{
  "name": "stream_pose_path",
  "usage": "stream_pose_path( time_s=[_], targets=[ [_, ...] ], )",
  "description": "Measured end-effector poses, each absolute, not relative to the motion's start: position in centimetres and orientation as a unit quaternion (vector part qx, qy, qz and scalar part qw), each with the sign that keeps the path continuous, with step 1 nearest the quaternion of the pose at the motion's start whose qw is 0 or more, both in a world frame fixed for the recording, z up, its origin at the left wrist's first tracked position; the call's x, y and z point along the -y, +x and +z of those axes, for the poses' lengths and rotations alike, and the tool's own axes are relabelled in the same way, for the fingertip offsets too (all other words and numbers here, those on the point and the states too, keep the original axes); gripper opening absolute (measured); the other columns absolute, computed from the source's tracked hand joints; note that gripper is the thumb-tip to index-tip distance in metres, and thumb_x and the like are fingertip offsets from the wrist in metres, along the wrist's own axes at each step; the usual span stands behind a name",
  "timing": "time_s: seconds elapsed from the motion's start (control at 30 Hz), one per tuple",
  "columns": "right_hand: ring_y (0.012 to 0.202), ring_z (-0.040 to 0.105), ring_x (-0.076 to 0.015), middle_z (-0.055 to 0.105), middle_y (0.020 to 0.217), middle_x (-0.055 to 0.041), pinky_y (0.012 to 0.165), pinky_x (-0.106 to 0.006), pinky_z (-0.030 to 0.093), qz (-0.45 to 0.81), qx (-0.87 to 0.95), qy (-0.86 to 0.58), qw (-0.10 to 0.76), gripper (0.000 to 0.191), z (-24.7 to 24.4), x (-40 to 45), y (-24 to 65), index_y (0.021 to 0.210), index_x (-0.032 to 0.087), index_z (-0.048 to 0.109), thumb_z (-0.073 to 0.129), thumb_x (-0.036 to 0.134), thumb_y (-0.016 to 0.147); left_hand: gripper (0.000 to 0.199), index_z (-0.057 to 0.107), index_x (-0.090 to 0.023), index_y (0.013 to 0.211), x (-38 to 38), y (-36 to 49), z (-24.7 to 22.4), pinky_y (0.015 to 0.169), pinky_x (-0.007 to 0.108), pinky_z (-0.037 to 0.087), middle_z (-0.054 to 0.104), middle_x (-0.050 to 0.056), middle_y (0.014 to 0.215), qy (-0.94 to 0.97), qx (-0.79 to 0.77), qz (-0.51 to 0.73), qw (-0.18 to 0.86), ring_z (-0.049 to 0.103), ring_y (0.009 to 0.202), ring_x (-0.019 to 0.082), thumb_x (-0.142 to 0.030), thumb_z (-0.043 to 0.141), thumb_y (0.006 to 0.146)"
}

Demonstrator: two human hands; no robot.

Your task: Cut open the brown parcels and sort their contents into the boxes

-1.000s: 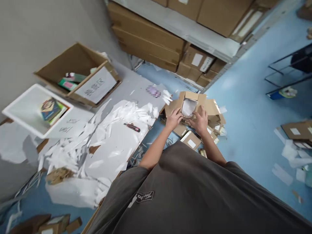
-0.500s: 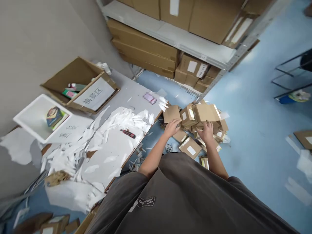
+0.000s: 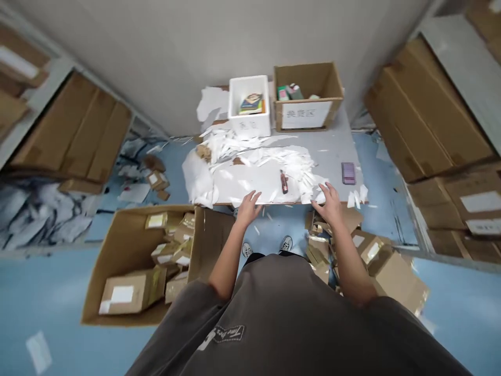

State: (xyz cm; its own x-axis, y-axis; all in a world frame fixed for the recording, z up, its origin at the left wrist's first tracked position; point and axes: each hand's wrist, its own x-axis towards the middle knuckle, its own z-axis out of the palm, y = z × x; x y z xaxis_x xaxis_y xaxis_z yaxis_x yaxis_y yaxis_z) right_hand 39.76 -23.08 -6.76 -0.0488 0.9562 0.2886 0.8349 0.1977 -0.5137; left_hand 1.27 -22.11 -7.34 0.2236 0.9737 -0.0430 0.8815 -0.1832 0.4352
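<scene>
My left hand (image 3: 249,208) is at the front edge of the grey table (image 3: 332,149), its fingers apart and nothing in it. Farther right, my right hand (image 3: 327,204) is spread over the same edge, holding nothing, close to white paper scraps (image 3: 299,167). On the tabletop between and beyond the hands lies a red and black box cutter (image 3: 284,181). A phone-like purple rectangle (image 3: 348,173) lies on the right part of the table. Whether either hand touches the table I cannot tell.
At the table's back stand a white bin (image 3: 249,128) with books and a cardboard box (image 3: 307,114) with small packages. A large carton (image 3: 97,279) of parcels is at left. Loose cartons (image 3: 399,279) are piled at right on the floor. Shelves flank both sides.
My view has swung left, from the carton pile to facing the table. My hands, over the cartons before, are now at the table's front edge, both still empty.
</scene>
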Motion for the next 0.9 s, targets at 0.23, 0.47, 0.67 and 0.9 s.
stream_pose_path(
  time_s=[0.23, 0.47, 0.67, 0.9],
  targets=[
    [0.154, 0.043, -0.0409, 0.046, 0.165, -0.0182, 0.126, -0.067, 0.04, 0.175, 0.868, -0.396, 0.245, 0.072, -4.8, 18.6, 16.3, 0.164, 0.026, 0.048, 0.068, 0.044, 0.097, 0.065, 0.054, -0.023, 0.16, 32.7, -15.8, -6.5, 0.13, 0.052, 0.041, 0.048, 0.015, 0.169, 0.593, -0.773, 0.172, 0.145, 0.045, 0.156, 0.036, -0.032, 0.071, 0.098],
    [0.157, 0.038, -0.0428, 0.038, 0.171, -0.0177, 0.126, -0.072, 0.037, 0.202, 0.918, -0.275, 0.202, 0.075, -4.9, 22.8, -4.4, 0.167, 0.027, 0.044, 0.066, 0.046, 0.099, 0.066, 0.055, -0.023, 0.16, 44.3, -30.0, -8.9, 0.13, 0.056, 0.039, 0.046, 0.017, 0.17, 0.47, -0.851, 0.174, 0.156, 0.045, 0.157, 0.038, -0.03, 0.073, 0.096],
    [0.16, 0.034, -0.0438, 0.031, 0.176, -0.0144, 0.127, -0.075, 0.034, 0.221, 0.935, -0.219, 0.169, 0.078, -6.1, 26.2, -16.3, 0.17, 0.031, 0.037, 0.064, 0.053, 0.1, 0.07, 0.053, -0.024, 0.16, 50.3, -38.1, -11.5, 0.13, 0.057, 0.039, 0.042, 0.015, 0.173, 0.41, -0.877, 0.18, 0.176, 0.042, 0.158, 0.04, -0.032, 0.075, 0.094],
    [0.163, 0.029, -0.0432, 0.028, 0.177, -0.0126, 0.13, -0.074, 0.028, 0.226, 0.952, -0.178, 0.106, 0.079, -10.1, 25.2, -24.6, 0.171, 0.032, 0.034, 0.059, 0.061, 0.102, 0.074, 0.047, -0.03, 0.165, 51.8, -43.5, -17.0, 0.131, 0.06, 0.037, 0.037, 0.011, 0.176, 0.346, -0.885, 0.221, 0.219, 0.035, 0.161, 0.04, -0.053, 0.069, 0.098]
  ],
)
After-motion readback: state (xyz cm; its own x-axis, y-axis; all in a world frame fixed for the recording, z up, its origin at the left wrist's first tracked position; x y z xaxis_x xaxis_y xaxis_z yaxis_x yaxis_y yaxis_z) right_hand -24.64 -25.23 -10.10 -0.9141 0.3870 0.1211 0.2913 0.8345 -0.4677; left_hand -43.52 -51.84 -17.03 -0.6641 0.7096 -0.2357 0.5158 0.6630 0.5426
